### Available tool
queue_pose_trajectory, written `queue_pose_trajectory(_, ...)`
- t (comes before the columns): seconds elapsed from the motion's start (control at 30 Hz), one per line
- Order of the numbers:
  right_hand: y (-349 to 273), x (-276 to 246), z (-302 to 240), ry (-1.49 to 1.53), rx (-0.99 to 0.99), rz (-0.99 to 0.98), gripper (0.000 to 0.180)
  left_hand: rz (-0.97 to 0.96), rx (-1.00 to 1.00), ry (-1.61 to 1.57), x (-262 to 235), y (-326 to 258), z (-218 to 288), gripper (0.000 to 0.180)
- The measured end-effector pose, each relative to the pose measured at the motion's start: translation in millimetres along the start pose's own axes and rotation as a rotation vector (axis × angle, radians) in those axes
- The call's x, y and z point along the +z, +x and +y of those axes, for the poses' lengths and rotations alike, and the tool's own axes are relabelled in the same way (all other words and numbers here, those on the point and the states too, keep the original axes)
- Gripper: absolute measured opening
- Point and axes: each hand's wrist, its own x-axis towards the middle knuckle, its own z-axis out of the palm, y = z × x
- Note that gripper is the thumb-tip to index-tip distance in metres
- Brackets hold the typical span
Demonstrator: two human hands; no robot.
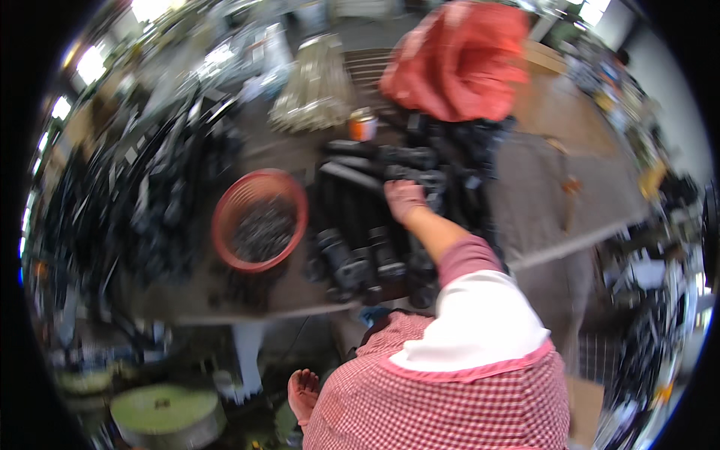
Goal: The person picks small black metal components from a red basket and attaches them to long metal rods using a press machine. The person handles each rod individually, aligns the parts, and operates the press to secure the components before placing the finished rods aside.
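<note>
My right hand (406,197) reaches over the table into a pile of black rolled bundles (349,214). Its fingers rest at the bundles' upper ends; motion blur hides whether they grip one. The bundles look like coiled straps or strips, but their exact kind is unclear. Down by my side, below the table's front edge, my left hand (303,393) hangs with its fingers apart and nothing in it. Left of the bundles stands a red plastic basket (298,202) holding many small dark pieces (262,229).
Long black strips (142,195) heap up on the left. Behind the bundles are a sheaf of pale rods (315,82), an orange-and-white can (363,124) and a red sack (461,60). A green-topped round drum (166,412) stands below the brown-covered table (555,202).
</note>
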Motion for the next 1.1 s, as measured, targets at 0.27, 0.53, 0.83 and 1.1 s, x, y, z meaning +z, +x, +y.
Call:
queue_pose_trajectory(0.27, -86.6, -97.5, -63.9, 0.976, -0.241, -0.214, 0.058, -0.464, 0.115, 0.332, 155.7, 30.0, 54.4, 0.037)
queue_pose_trajectory(0.53, -228.9, -95.6, -206.6, 1.26, -0.915, -0.646, 0.084, -0.014, 0.091, 0.054, 164.3, 31.4, 115.3, 0.039)
queue_pose_trajectory(0.83, -90.5, 23.7, -321.6, 0.148, -0.845, -0.062, 0.018, -0.144, 0.131, -0.7, 8.2, -51.2, 75.6, 0.016)
queue_pose_trajectory(1.1, -54.2, 48.0, -329.5, -0.076, -0.885, -0.222, 0.036, -0.11, 0.259, -0.862, 9.4, -103.8, 69.9, 0.013)
